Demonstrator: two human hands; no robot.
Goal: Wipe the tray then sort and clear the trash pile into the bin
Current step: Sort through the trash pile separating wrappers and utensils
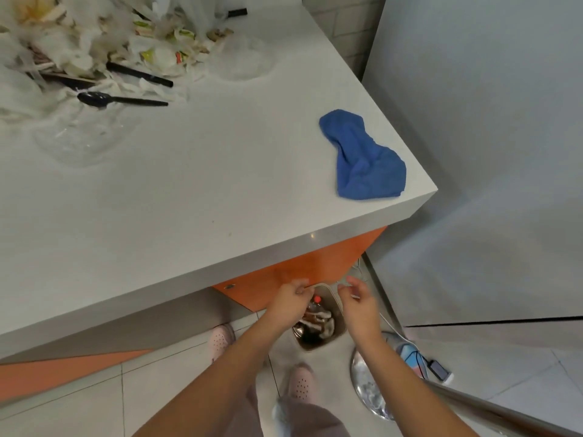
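The trash pile (94, 42) lies on the tabletop (189, 190), well apart from me: light, floppy wrappers, best bunched, and a stiff black spoon (120, 99) to lift by its handle. My left grip (291, 294) pinches the bin (315, 346) at its rim, down under the overhang; whether my right grip (358, 299) holds it I cannot tell. The blue cloth (362, 156) rests near the corner
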